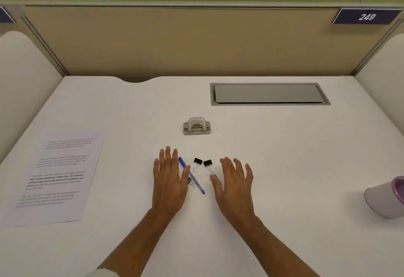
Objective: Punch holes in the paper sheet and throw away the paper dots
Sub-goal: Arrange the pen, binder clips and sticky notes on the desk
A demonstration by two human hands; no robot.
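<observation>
**Desk layout: hands at the near centre, punch behind them**

A flat white desk point(284, 167) is carrying everything. The small grey metal hole punch point(197, 126) is sitting mid-desk, behind both hands. The left hand point(168, 180) and right hand point(235, 186) are lying flat side by side, with a slim blue plastic pen point(192, 176) and two small black binder clips point(202, 164) lying between them. The printed white paper sheet point(56, 178) is lying far left; a tipped pale plastic cup point(387, 198) is lying at the right edge.
</observation>
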